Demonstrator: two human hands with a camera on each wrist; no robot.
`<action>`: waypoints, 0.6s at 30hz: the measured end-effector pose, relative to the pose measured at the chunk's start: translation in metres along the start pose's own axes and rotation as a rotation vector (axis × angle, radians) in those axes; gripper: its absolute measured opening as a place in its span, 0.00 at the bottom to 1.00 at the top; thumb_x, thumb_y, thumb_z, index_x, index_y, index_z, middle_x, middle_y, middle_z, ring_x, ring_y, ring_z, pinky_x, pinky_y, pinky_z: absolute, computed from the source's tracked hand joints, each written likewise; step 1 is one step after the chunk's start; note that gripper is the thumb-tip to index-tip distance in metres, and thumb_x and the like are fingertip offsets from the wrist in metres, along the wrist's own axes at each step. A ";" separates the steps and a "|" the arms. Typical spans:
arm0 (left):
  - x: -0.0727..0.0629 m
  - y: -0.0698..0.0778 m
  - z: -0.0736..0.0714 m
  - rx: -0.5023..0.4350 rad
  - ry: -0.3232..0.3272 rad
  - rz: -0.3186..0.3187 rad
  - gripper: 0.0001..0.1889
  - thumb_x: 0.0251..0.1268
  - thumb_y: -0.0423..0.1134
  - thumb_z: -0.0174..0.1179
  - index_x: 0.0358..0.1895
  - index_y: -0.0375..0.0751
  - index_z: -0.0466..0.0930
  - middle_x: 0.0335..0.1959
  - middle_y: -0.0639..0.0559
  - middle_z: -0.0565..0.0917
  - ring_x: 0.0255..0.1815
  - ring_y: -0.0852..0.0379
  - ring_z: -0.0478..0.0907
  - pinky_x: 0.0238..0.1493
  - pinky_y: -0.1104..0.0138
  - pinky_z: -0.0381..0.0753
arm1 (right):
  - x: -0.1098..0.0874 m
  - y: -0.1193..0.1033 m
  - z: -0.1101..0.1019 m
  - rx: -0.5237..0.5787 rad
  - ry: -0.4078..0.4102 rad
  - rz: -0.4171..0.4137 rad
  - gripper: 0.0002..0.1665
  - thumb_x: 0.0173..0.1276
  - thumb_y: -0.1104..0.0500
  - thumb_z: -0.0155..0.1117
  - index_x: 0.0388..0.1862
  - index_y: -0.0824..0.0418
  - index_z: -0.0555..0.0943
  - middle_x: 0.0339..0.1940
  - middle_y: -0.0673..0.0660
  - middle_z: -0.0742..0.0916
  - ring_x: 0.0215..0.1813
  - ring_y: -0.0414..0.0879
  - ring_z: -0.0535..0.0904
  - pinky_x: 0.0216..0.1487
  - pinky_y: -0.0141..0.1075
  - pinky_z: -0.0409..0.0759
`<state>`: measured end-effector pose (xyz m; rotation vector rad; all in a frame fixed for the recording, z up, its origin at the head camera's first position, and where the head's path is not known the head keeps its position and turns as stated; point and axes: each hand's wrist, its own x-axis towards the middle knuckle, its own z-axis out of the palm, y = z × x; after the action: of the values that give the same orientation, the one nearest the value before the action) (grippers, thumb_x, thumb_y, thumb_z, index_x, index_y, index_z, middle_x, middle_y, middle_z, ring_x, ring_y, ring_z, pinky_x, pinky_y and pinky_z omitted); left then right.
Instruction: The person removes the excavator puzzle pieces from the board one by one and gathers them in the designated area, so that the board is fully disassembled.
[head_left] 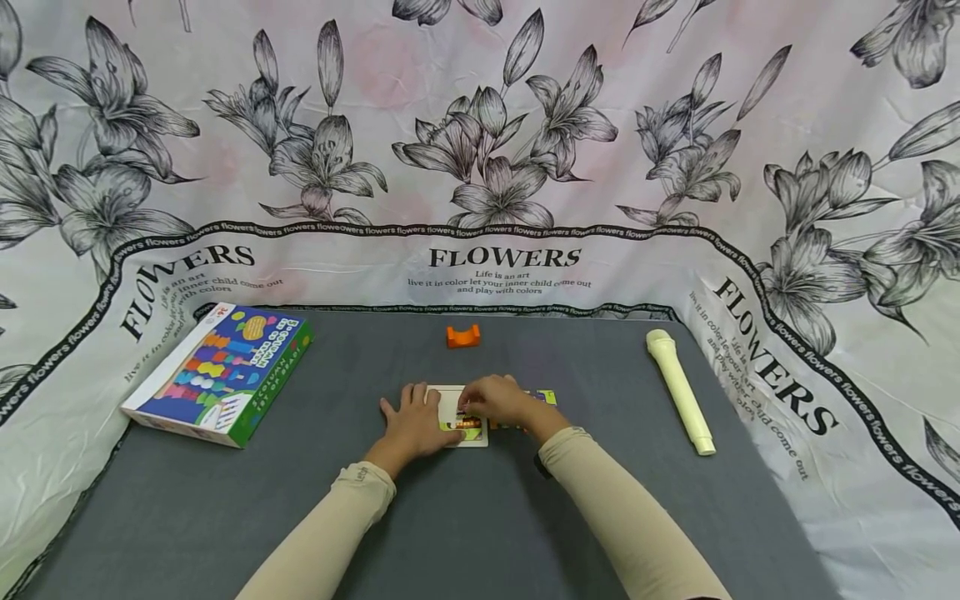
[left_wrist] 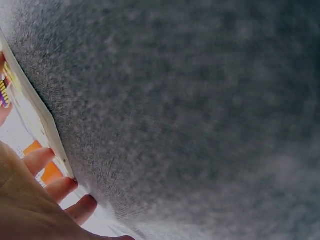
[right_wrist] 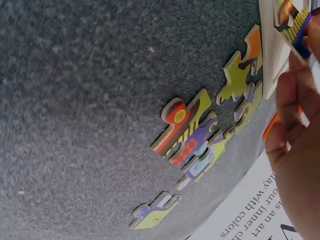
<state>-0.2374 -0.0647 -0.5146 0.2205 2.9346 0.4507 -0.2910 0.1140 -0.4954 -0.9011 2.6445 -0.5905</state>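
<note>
A pale jigsaw tray [head_left: 447, 397] lies flat in front of me, with coloured puzzle work in its near right part. On the tray's left side rests my left hand [head_left: 412, 425], its fingers spread. The left wrist view shows those fingertips [left_wrist: 62, 187] at the tray's edge. My right hand [head_left: 498, 400] is over the tray and pinches a jigsaw piece [right_wrist: 299, 31], coloured yellow, purple and red. Several loose jigsaw pieces [right_wrist: 187, 132] lie on the grey cloth right of the tray, mostly hidden by the right hand and forearm in the head view.
A blue and green game box [head_left: 232, 367] lies at the left. Beyond the tray stands a small orange curved block [head_left: 463, 336]. To the right is a long pale yellow tube [head_left: 681, 392]. Flower-printed cloth [head_left: 502, 267] rises behind the grey surface.
</note>
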 end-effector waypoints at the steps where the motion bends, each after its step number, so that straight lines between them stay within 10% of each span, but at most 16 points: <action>1: 0.000 -0.001 0.000 0.004 -0.002 0.000 0.43 0.54 0.66 0.63 0.66 0.39 0.67 0.70 0.38 0.61 0.73 0.37 0.51 0.63 0.27 0.44 | 0.000 -0.001 -0.001 -0.009 0.005 0.002 0.08 0.72 0.55 0.59 0.41 0.49 0.86 0.36 0.43 0.87 0.35 0.38 0.78 0.46 0.43 0.65; 18: -0.005 -0.040 -0.016 -0.097 -0.138 0.216 0.44 0.58 0.63 0.63 0.75 0.49 0.60 0.77 0.44 0.54 0.78 0.40 0.46 0.67 0.31 0.36 | -0.008 0.001 -0.006 0.027 -0.046 0.034 0.11 0.72 0.57 0.60 0.51 0.51 0.84 0.41 0.47 0.87 0.40 0.41 0.79 0.46 0.42 0.63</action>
<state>-0.2407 -0.1082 -0.5108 0.5367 2.7570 0.5817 -0.2879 0.1213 -0.4893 -0.8499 2.5990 -0.5889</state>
